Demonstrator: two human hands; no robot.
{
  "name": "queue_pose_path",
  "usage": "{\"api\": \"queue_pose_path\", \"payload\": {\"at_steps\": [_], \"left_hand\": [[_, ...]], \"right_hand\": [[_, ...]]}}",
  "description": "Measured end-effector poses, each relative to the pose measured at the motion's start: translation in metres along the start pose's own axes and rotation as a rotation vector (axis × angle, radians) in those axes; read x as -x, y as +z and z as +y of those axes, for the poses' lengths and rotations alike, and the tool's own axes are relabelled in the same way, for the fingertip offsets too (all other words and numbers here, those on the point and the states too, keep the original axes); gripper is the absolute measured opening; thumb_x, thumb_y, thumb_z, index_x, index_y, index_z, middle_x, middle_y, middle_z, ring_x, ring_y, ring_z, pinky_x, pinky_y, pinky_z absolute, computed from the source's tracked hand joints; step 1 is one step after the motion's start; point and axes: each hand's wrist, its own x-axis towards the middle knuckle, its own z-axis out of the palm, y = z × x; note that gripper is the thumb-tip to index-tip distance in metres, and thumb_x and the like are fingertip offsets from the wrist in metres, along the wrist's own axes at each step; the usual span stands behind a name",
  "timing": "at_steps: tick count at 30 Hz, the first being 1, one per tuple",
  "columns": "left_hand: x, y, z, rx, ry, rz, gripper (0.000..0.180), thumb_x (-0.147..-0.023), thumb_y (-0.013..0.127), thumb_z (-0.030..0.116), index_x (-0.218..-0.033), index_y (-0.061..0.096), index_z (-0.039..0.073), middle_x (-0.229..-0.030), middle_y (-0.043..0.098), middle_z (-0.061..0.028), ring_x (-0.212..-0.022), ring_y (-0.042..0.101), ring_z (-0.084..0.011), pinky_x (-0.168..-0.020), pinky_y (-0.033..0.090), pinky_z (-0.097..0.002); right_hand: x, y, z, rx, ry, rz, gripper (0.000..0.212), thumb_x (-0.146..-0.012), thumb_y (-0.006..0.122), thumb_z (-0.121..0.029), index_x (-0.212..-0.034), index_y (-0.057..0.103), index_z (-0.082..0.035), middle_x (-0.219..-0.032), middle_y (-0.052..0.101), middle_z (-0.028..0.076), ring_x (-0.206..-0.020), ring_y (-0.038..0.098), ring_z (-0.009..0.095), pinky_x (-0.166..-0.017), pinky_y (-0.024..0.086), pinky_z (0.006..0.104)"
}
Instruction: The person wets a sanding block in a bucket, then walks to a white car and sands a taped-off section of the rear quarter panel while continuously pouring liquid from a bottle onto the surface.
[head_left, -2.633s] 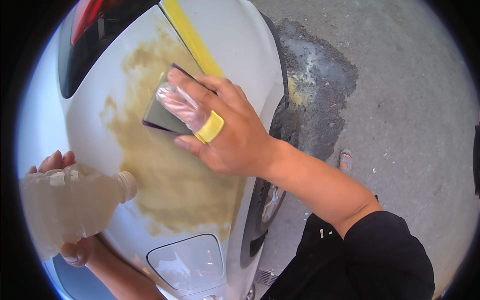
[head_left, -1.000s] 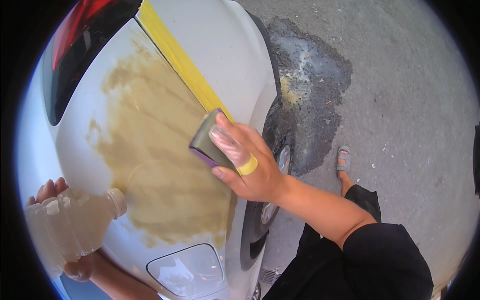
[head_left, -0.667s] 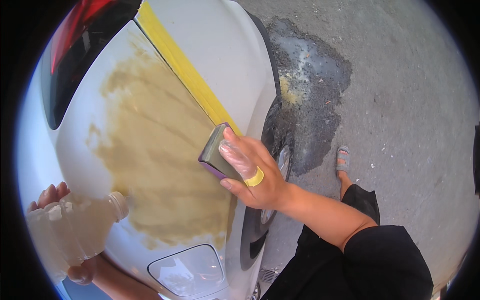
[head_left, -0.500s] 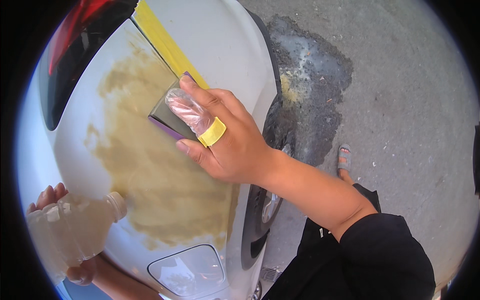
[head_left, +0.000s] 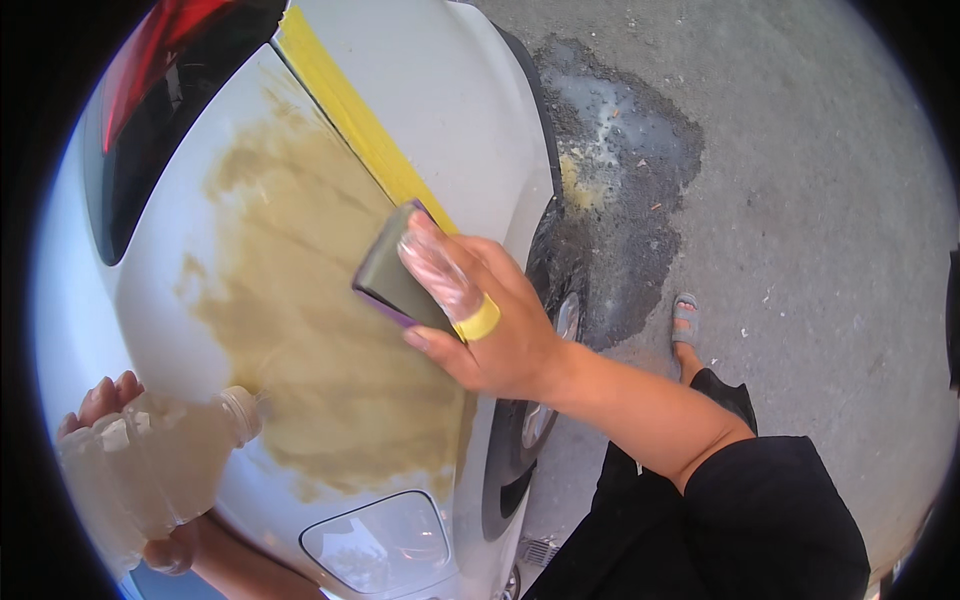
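My right hand is closed around a sanding block, dark on top with a purple sheet along its edges, pressed to the car's white rear panel. A finger of that hand is wrapped in clear plastic, fastened with yellow tape. Under the block spreads a large tan patch of filler. At the lower left my left hand grips a clear plastic bottle of cloudy liquid, tilted on its side with its neck toward the patch. Its palm is hidden behind the bottle.
Yellow masking tape runs along the panel seam. A red tail light is at upper left, a fuel flap below the patch. Beyond the wheel, a wet puddle stains the concrete; my sandalled foot stands there.
My right hand has slid the sanding block right and toward me, along the tape. The bottle in my left hand has barely shifted; a little liquid shows at its mouth.
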Motion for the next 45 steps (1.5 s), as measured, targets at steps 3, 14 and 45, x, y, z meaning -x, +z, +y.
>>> {"api": "queue_pose_path", "payload": {"at_steps": [3,14,45], "left_hand": [[0.000,0.000,0.008,-0.068,-0.002,0.020,0.113,-0.082,0.050,0.084,-0.153,0.027,-0.001,-0.152,0.038,-0.0271,-0.141,0.039,-0.0458,-0.120,0.027,-0.0571],[0.006,0.012,0.012,-0.195,0.058,0.225,0.111,-0.085,0.042,0.084,-0.151,0.030,-0.004,-0.153,0.036,-0.0311,-0.141,0.039,-0.0478,-0.120,0.028,-0.0582],[0.003,0.015,0.018,-0.338,-0.029,0.187,0.122,-0.078,0.041,0.091,-0.151,0.027,-0.006,-0.151,0.038,-0.0308,-0.138,0.043,-0.0468,-0.118,0.031,-0.0570]], "right_hand": [[0.018,-0.002,-0.001,0.036,-0.047,-0.002,0.067,-0.087,0.074,-0.019,-0.144,0.045,0.003,-0.153,0.044,0.020,-0.117,0.056,0.039,-0.099,0.048,0.0424],[0.019,-0.007,0.004,0.040,-0.101,0.011,0.065,-0.086,0.074,-0.018,-0.142,0.046,0.002,-0.153,0.044,0.021,-0.115,0.057,0.040,-0.097,0.049,0.0434],[-0.032,0.006,-0.005,0.123,-0.183,0.043,0.064,-0.086,0.075,-0.020,-0.140,0.047,0.004,-0.152,0.045,0.023,-0.117,0.056,0.042,-0.100,0.047,0.0461]]}}
